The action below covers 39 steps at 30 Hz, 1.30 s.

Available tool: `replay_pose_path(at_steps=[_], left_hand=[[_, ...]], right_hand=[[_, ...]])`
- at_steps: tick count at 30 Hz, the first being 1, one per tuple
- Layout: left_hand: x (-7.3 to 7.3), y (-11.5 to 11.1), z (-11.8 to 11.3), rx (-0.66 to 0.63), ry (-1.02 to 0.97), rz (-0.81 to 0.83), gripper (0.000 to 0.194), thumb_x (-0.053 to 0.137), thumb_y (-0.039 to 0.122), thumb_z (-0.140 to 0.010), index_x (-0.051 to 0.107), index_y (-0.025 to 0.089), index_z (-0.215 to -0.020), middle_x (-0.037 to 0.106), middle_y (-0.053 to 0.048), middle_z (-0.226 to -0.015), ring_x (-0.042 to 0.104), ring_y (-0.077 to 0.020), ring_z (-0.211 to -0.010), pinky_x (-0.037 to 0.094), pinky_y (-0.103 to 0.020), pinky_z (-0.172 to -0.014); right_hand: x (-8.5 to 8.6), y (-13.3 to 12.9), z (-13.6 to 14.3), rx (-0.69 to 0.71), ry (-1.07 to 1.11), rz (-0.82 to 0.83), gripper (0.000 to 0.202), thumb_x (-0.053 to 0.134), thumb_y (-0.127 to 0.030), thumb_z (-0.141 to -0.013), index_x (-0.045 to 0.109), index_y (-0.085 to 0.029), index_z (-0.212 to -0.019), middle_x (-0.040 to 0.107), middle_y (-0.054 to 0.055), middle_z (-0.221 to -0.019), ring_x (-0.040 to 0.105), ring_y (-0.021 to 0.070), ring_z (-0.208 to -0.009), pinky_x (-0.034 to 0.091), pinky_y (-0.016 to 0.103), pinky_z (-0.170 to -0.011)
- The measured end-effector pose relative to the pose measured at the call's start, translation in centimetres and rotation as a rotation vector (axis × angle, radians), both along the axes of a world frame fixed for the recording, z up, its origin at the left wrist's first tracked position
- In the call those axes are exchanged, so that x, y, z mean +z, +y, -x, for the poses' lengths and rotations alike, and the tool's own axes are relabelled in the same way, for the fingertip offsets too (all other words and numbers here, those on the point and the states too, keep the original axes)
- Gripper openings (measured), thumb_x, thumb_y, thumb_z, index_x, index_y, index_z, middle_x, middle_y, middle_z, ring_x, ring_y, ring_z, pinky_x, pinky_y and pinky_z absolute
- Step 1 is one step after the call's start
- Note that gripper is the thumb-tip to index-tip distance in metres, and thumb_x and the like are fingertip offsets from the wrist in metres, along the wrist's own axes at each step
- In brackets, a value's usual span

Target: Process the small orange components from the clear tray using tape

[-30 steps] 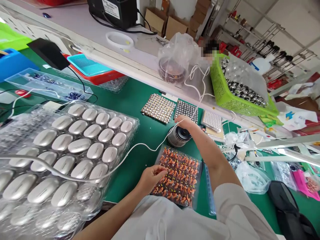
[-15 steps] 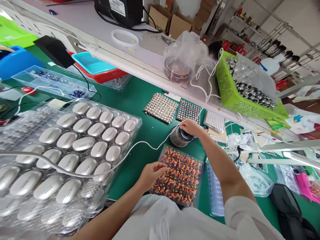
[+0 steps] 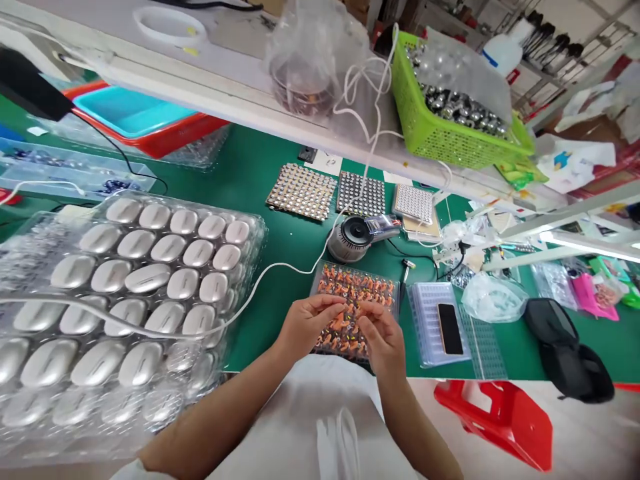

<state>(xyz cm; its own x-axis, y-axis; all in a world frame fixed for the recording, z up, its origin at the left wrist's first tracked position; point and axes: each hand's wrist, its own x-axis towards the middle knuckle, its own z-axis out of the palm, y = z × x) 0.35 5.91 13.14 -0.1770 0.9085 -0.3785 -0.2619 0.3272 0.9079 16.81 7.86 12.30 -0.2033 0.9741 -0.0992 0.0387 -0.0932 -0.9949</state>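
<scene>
My left hand [image 3: 311,323] and my right hand [image 3: 383,337] are close together above a clear tray [image 3: 395,293]. Rows of small orange parts [image 3: 345,323], each with yellow bits, fill it. On both hands, thumb and forefinger are pinched, the fingertips nearly meeting. Whatever is between them is too small to make out. Just behind the tray lies a grey round device [image 3: 349,240] with a black ribbed top and a stubby arm pointing right.
On the left, a plastic tray [image 3: 253,227] holds silver oval cases, with a white cable [image 3: 280,265] across it. Behind are boards of small round parts [image 3: 303,192]. A phone [image 3: 451,329] lies on stacked trays to the right. A shelf [image 3: 220,110] carries a green basket [image 3: 445,143].
My right hand has left the round device and come back to the orange parts, beside my left hand. The view has shifted, bringing the phone and a red stool into sight.
</scene>
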Motion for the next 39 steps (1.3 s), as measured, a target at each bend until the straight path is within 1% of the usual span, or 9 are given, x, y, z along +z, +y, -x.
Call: replay_pose_path(at_steps=[4,9,15,20,25,31,34,37,39], left_hand=[[0.8,-0.8,-1.1,-0.082,0.035,-0.027,0.026,0.067,0.035,-0.072,0.075,0.019,-0.090,0.074,-0.003,-0.077,0.067,-0.0182,-0.070,0.054,-0.025,-0.064],[1.4,-2.0,-2.0,-0.076,0.144,-0.080,0.021,0.064,0.029,-0.074,0.075,0.017,-0.089,0.074,-0.004,-0.080,0.068,-0.0175,-0.072,0.055,-0.024,-0.064],[1.4,-3.2,-2.2,-0.075,0.347,-0.222,0.017,0.062,0.025,-0.080,0.070,0.018,-0.094,0.073,-0.003,-0.086,0.068,-0.0152,-0.074,0.056,-0.024,-0.068],[1.2,-3.7,-2.2,-0.056,0.496,-0.243,0.015,0.061,0.024,-0.081,0.066,0.019,-0.094,0.073,-0.003,-0.088,0.069,-0.0156,-0.081,0.055,-0.025,-0.075],[1.2,-3.8,-1.9,-0.062,0.473,-0.212,0.017,0.061,0.025,-0.081,0.065,0.019,-0.096,0.073,-0.003,-0.089,0.069,-0.0154,-0.081,0.055,-0.023,-0.073],[0.8,-3.5,-1.4,-0.045,0.263,-0.150,0.017,0.064,0.029,-0.079,0.068,0.017,-0.091,0.072,-0.004,-0.085,0.069,-0.0160,-0.078,0.054,-0.023,-0.070],[0.5,-3.4,-1.3,-0.047,0.177,-0.125,0.017,0.065,0.029,-0.078,0.069,0.016,-0.088,0.072,-0.004,-0.081,0.068,-0.0153,-0.073,0.053,-0.022,-0.064],[0.4,-3.5,-1.4,-0.068,0.165,-0.128,0.016,0.064,0.028,-0.079,0.070,0.017,-0.089,0.073,-0.004,-0.083,0.067,-0.0147,-0.074,0.053,-0.021,-0.064],[0.3,-3.6,-1.6,-0.079,0.209,-0.144,0.015,0.063,0.026,-0.079,0.070,0.018,-0.090,0.073,-0.003,-0.084,0.067,-0.0142,-0.074,0.053,-0.020,-0.064]], right_hand=[[0.3,-1.6,-0.2,-0.039,-0.021,-0.046,0.023,0.064,-0.030,-0.082,0.062,-0.027,-0.104,0.062,0.003,-0.087,0.058,0.0175,-0.079,0.048,0.031,-0.070],[1.3,-2.0,-0.7,-0.087,-0.114,-0.162,0.022,0.062,-0.025,-0.083,0.059,-0.026,-0.105,0.064,0.004,-0.093,0.060,0.0184,-0.085,0.049,0.033,-0.074],[2.1,-2.3,-0.3,-0.038,-0.285,-0.352,0.023,0.059,-0.018,-0.083,0.059,-0.024,-0.105,0.067,0.004,-0.093,0.061,0.0169,-0.079,0.050,0.032,-0.071],[2.0,-2.4,0.2,-0.012,-0.372,-0.481,0.023,0.059,-0.013,-0.082,0.060,-0.024,-0.102,0.067,0.004,-0.092,0.062,0.0170,-0.079,0.051,0.031,-0.069],[1.8,-2.4,0.5,0.005,-0.378,-0.583,0.024,0.059,-0.011,-0.081,0.060,-0.024,-0.101,0.066,0.004,-0.090,0.062,0.0177,-0.081,0.052,0.032,-0.070],[2.8,-1.6,-0.3,0.064,-0.264,-0.364,0.019,0.059,-0.019,-0.084,0.058,-0.024,-0.102,0.061,0.003,-0.087,0.058,0.0159,-0.076,0.049,0.030,-0.068],[3.5,-1.2,-0.8,0.203,-0.214,-0.266,0.007,0.060,-0.024,-0.083,0.059,-0.022,-0.091,0.057,0.002,-0.082,0.054,0.0142,-0.070,0.046,0.028,-0.064],[4.1,-1.0,-0.8,0.317,-0.253,-0.200,0.001,0.058,-0.023,-0.084,0.058,-0.021,-0.084,0.056,0.000,-0.076,0.053,0.0129,-0.067,0.044,0.026,-0.062],[4.2,-0.9,-0.7,0.319,-0.293,-0.191,0.002,0.057,-0.020,-0.084,0.057,-0.021,-0.082,0.056,-0.001,-0.075,0.052,0.0123,-0.066,0.043,0.025,-0.062]])
